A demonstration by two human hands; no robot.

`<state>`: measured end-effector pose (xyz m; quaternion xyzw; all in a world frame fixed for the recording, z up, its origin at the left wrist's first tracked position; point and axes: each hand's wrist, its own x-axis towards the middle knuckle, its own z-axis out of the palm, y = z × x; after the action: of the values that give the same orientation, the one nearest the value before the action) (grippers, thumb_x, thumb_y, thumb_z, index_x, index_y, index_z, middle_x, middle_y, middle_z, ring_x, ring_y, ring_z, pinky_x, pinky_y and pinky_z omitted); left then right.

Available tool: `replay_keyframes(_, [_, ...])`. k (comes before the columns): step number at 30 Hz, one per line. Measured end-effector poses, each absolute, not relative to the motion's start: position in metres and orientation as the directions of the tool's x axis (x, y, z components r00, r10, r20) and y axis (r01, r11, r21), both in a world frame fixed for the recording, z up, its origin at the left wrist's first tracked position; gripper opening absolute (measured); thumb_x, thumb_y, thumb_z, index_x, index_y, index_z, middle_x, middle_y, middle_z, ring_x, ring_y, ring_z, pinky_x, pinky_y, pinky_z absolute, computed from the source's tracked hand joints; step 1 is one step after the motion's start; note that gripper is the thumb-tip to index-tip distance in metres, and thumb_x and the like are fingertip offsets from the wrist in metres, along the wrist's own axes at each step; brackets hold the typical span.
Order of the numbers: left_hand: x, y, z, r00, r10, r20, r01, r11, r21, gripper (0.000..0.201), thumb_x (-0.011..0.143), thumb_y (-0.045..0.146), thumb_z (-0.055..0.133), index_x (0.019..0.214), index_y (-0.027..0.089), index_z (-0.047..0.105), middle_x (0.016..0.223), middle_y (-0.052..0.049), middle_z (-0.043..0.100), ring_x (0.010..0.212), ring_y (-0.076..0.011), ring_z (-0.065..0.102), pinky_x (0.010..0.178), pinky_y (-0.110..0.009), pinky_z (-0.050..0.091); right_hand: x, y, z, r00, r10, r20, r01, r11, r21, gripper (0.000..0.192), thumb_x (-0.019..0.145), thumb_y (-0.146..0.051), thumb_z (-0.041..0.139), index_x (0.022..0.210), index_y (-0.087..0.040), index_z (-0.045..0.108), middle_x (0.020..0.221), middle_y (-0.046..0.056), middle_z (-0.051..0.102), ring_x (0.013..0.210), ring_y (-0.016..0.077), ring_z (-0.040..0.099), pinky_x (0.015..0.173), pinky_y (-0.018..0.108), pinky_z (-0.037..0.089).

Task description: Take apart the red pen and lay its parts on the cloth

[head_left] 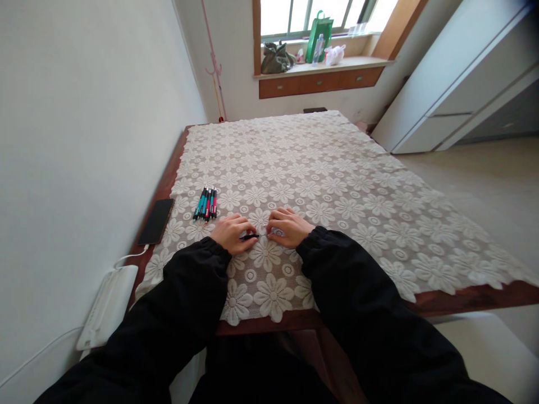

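Two black sleeves (pixel 177 314) are seen nearest, and the arms under them are fully covered. The left hand (pixel 231 233) is laid on the lace cloth (pixel 337 185), with its fingers curled around a thin black pen (pixel 250 237). Only a short dark piece of the pen is seen poking out toward the right hand (pixel 288 226); the rest is hidden under the fingers. The right hand is set just beside it with bent fingers pressed down on the cloth, and something small may be pinched there, but it cannot be made out.

A bunch of red and blue pens (pixel 205 203) is laid a little further, to the left. A dark phone (pixel 156 221) is placed at the table edge. Far back, bags (pixel 275 58) are seen on a window shelf, small and blurry.
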<state>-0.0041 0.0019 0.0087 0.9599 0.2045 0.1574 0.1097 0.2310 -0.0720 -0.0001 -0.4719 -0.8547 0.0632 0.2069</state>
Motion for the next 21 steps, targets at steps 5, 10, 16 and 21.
replay_keyframes(5, [-0.0036, 0.0020, 0.0084, 0.868, 0.423, 0.259, 0.355, -0.895, 0.272, 0.017, 0.083, 0.039, 0.065, 0.090, 0.024, 0.072, 0.088, -0.003, 0.068, 0.085, -0.0196, 0.060, 0.078, -0.033, 0.047, 0.2294, -0.0701, -0.0035, -0.462, 0.836, 0.296, 0.788, 0.540, -0.295, 0.005, 0.086, -0.026, 0.064, 0.087, -0.022, 0.067, 0.095, 0.006, 0.061, 0.094, 0.0220, 0.051, 0.081, 0.035, 0.036])
replay_keyframes(10, [-0.0038, 0.0019, 0.0084, 0.869, 0.417, 0.267, 0.351, -0.899, 0.262, 0.017, 0.083, 0.039, 0.065, 0.089, 0.024, 0.072, 0.087, -0.003, 0.067, 0.086, -0.0198, 0.060, 0.079, -0.033, 0.047, 0.2298, -0.0690, -0.0043, -0.465, 0.832, 0.302, 0.784, 0.546, -0.296, 0.007, 0.086, -0.028, 0.066, 0.086, -0.022, 0.067, 0.093, 0.005, 0.061, 0.093, 0.0217, 0.051, 0.079, 0.035, 0.035])
replay_keyframes(16, [-0.0035, 0.0024, 0.0069, 0.870, 0.416, 0.266, 0.349, -0.899, 0.266, 0.018, 0.085, 0.039, 0.063, 0.089, 0.024, 0.072, 0.086, -0.003, 0.067, 0.085, -0.0194, 0.060, 0.078, -0.033, 0.047, 0.2288, -0.0686, -0.0050, -0.474, 0.830, 0.293, 0.785, 0.549, -0.288, 0.009, 0.088, -0.030, 0.064, 0.086, -0.022, 0.066, 0.092, 0.005, 0.062, 0.092, 0.0212, 0.050, 0.078, 0.034, 0.035])
replay_keyframes(21, [-0.0029, 0.0033, 0.0044, 0.867, 0.422, 0.264, 0.351, -0.894, 0.278, 0.019, 0.086, 0.041, 0.063, 0.089, 0.025, 0.072, 0.085, -0.003, 0.067, 0.085, -0.0191, 0.061, 0.078, -0.032, 0.047, 0.2269, -0.0689, -0.0050, -0.477, 0.829, 0.293, 0.783, 0.552, -0.288, 0.009, 0.089, -0.029, 0.063, 0.085, -0.021, 0.066, 0.091, 0.005, 0.061, 0.091, 0.0211, 0.050, 0.078, 0.034, 0.035])
